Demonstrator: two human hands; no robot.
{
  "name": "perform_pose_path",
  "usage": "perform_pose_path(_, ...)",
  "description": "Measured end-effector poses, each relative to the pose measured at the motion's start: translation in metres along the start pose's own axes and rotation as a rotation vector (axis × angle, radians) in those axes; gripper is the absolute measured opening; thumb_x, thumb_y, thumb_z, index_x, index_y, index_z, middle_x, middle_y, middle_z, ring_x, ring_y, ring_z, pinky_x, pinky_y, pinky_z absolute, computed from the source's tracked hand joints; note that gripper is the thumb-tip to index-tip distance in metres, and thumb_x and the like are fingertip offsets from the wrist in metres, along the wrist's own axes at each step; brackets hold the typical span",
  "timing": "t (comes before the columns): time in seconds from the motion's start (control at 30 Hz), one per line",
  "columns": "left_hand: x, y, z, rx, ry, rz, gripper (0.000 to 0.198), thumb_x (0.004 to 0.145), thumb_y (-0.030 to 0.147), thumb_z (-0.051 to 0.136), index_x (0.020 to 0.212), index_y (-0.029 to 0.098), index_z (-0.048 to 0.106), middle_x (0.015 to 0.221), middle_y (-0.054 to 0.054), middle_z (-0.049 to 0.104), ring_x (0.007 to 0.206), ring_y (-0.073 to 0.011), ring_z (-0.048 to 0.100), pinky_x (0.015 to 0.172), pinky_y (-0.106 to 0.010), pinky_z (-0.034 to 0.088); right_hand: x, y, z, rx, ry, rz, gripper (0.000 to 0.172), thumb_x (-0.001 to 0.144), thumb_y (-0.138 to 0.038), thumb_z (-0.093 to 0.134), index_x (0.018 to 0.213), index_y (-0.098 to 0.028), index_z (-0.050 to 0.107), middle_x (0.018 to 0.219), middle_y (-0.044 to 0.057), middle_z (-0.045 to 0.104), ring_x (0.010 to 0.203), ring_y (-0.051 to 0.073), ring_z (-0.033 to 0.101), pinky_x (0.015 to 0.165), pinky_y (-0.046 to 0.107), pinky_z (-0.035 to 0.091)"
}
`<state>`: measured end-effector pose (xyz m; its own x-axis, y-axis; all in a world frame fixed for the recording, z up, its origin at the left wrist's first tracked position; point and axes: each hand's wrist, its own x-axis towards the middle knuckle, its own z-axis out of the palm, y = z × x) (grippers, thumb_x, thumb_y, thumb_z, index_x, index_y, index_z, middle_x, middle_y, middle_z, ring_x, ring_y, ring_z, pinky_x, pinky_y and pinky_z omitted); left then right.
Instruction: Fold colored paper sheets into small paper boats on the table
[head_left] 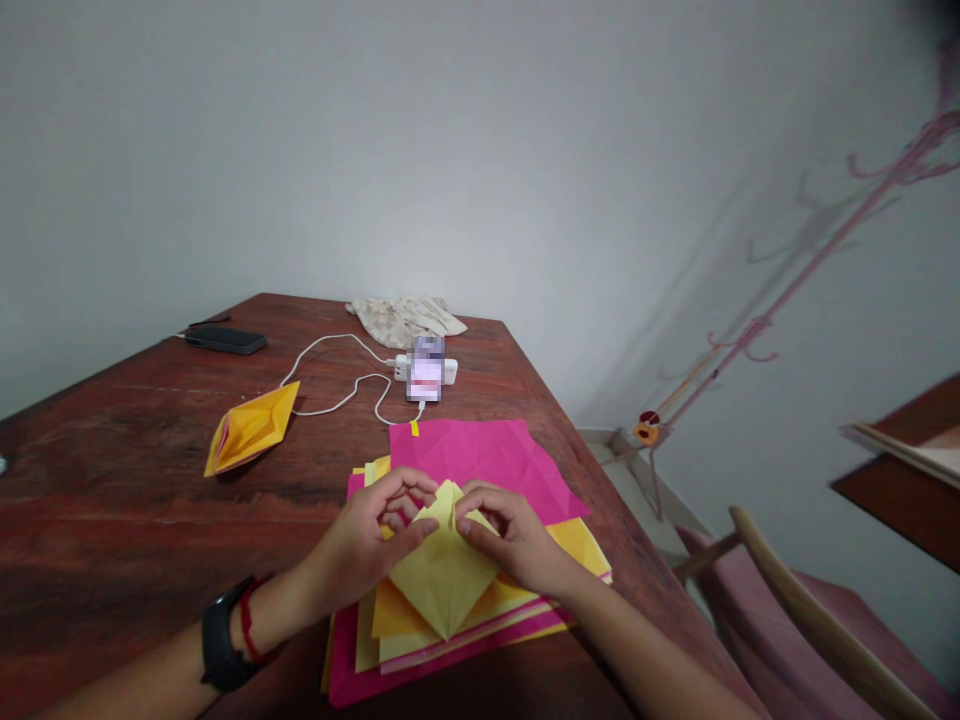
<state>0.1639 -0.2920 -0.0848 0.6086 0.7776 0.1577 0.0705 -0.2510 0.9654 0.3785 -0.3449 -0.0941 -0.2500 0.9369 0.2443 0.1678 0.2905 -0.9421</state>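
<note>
A pale yellow folded paper (444, 580), diamond-shaped with one corner toward me, lies over a stack of coloured paper sheets (358, 680) in pink, yellow and orange. My left hand (390, 515) pinches its upper left edge between thumb and fingers. On the other side, my right hand (506, 530) grips the upper right edge, its thumb near the middle crease. The far corner of the paper stands up between both hands. Beyond them, a creased pink sheet (487, 450) covers the back of the stack.
An orange folded paper boat (255, 430) sits on the wooden table (135, 500) at left. Farther back are a phone (426, 375) against a white power bank (450, 372), white cables, a black device (225, 340) and a crumpled cloth (405, 318). A chair (795, 610) stands at right.
</note>
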Motion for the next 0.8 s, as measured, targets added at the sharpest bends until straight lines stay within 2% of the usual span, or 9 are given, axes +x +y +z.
perform_pose_path(0.17,0.001,0.001,0.000,0.067,0.000,0.011,0.026,0.085,0.032,0.065,0.105,0.016,0.064,0.071,0.003,0.058,0.057,-0.0092,0.049,0.055,-0.020,0.041,-0.003,0.008,0.004,0.054,0.036,0.080,0.024,0.093,-0.046,0.061,0.097,-0.022,0.056,0.086,0.001,0.055,0.078,0.015,0.051,0.069,0.026,0.041)
perform_pose_path(0.33,0.000,-0.002,0.000,0.209,0.019,0.135,0.015,0.088,0.028,0.063,0.097,0.017,0.068,0.076,-0.001,0.065,0.065,-0.0118,0.057,0.060,-0.021,0.044,-0.004,0.012,0.007,0.315,0.021,0.164,0.039,0.087,-0.050,0.068,0.109,-0.025,0.048,0.085,-0.002,0.054,0.066,0.011,0.051,0.060,0.023,0.039)
perform_pose_path(0.43,-0.002,-0.003,0.000,0.302,-0.005,0.268,0.010,0.091,0.023,0.060,0.091,0.018,0.069,0.086,-0.004,0.070,0.075,-0.0132,0.062,0.068,-0.022,0.047,-0.002,0.006,0.007,0.232,-0.019,0.149,0.043,0.079,-0.049,0.077,0.104,-0.021,0.056,0.086,0.000,0.056,0.071,0.013,0.053,0.063,0.024,0.040)
perform_pose_path(0.53,-0.003,-0.003,0.000,0.350,0.001,0.349,0.010,0.092,0.020,0.059,0.094,0.019,0.068,0.090,-0.003,0.071,0.078,-0.0130,0.063,0.070,-0.022,0.048,0.001,0.002,0.007,0.030,-0.008,0.098,0.033,0.080,-0.046,0.076,0.088,-0.017,0.062,0.080,0.000,0.057,0.072,0.013,0.051,0.064,0.024,0.038)
perform_pose_path(0.6,-0.004,-0.004,0.000,0.377,0.012,0.360,0.010,0.092,0.020,0.060,0.097,0.020,0.068,0.092,-0.003,0.071,0.077,-0.0126,0.064,0.071,-0.022,0.048,0.001,0.002,0.006,-0.025,0.020,0.082,0.030,0.086,-0.045,0.070,0.084,-0.016,0.063,0.079,0.001,0.058,0.072,0.013,0.050,0.064,0.025,0.038)
perform_pose_path(0.67,-0.005,-0.005,0.000,0.396,0.040,0.345,0.012,0.091,0.022,0.061,0.102,0.020,0.066,0.092,-0.002,0.071,0.075,-0.0123,0.063,0.070,-0.022,0.049,0.001,0.004,0.006,0.034,0.031,0.103,0.031,0.090,-0.047,0.064,0.086,-0.017,0.062,0.077,0.001,0.057,0.069,0.013,0.051,0.063,0.025,0.038)
perform_pose_path(0.8,-0.005,-0.007,0.001,0.371,0.080,0.276,0.025,0.090,0.026,0.062,0.114,0.020,0.063,0.094,-0.004,0.070,0.071,-0.0124,0.062,0.065,-0.022,0.049,0.001,0.007,0.005,0.140,0.053,0.149,0.034,0.088,-0.051,0.064,0.086,-0.017,0.062,0.073,-0.001,0.054,0.062,0.011,0.048,0.057,0.024,0.035)
